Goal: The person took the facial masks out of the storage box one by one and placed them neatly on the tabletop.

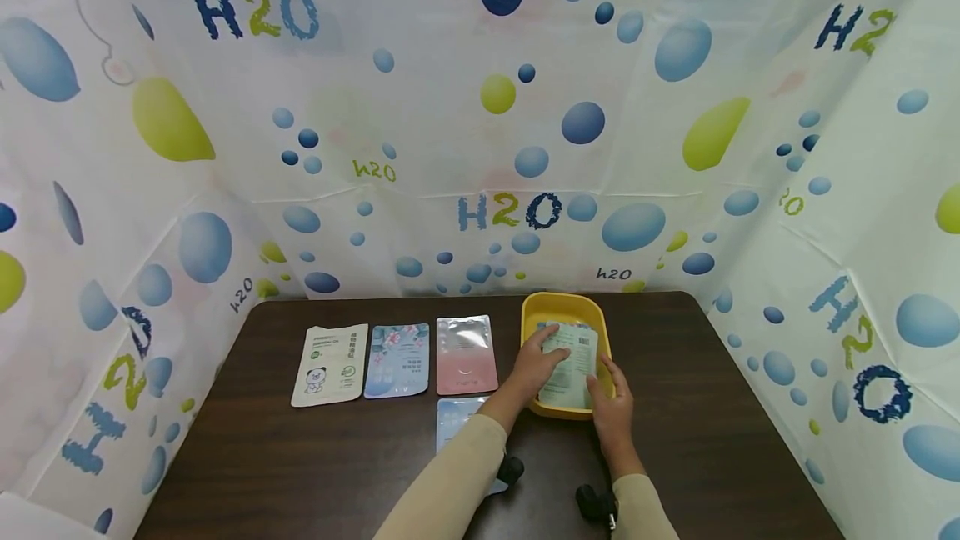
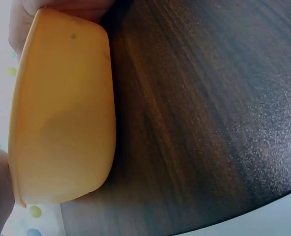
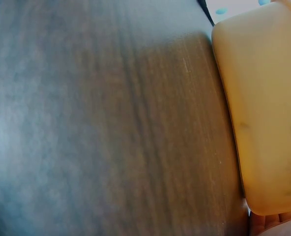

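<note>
A yellow plastic basket (image 1: 564, 297) stands toward the back right of the table. Inside it lies a pale green face mask packet (image 1: 567, 382) with small print, and a bluish edge shows at its top. My left hand (image 1: 534, 367) reaches over the basket's left side, its thumb and forefinger spread on the packet's face. At the right side, my right hand (image 1: 615, 415) grips the basket wall, the thumb inside by the packet and the fingers outside. In the left wrist view the basket's outer wall (image 2: 67, 113) fills the left part.
Left of the basket, a white packet (image 1: 330, 365), a blue floral packet (image 1: 397, 362) and a pink packet (image 1: 467, 357) lie in a row. Below them, my left sleeve partly covers a light blue packet (image 1: 452, 417). The dark wooden table (image 1: 330, 473) meets a patterned cloth backdrop (image 1: 420, 107).
</note>
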`<state>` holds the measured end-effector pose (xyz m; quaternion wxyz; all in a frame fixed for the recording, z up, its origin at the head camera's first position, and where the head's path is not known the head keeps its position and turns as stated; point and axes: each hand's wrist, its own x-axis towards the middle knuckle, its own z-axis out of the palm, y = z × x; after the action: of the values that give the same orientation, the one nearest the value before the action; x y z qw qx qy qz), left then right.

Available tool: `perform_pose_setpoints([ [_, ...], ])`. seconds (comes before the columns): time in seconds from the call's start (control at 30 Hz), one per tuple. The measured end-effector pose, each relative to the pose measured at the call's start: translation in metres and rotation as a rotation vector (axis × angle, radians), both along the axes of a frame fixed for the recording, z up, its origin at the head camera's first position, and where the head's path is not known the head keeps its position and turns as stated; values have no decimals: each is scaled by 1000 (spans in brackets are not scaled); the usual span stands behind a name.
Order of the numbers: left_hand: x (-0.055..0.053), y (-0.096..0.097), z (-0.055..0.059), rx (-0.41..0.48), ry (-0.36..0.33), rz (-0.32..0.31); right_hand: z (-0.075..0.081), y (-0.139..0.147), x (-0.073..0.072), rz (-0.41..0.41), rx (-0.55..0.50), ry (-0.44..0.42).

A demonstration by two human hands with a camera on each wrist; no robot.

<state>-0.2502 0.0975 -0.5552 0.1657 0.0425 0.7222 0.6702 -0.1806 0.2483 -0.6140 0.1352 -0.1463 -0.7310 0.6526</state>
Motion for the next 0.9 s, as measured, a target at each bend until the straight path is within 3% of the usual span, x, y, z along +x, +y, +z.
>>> perform_pose_setpoints([
  [0.23, 4, -2, -3, -31, 91, 7, -1, -1, 1, 10, 18, -8],
  [0.5, 6, -4, -2, 14, 150, 16, 1, -1, 2, 0, 23, 1],
  [0.77, 6, -5, -1, 17, 150, 20, 2, -1, 2, 3, 20, -12],
  [0.9, 4, -7, 1, 62, 150, 32, 18, -5, 7, 6, 12, -8],
])
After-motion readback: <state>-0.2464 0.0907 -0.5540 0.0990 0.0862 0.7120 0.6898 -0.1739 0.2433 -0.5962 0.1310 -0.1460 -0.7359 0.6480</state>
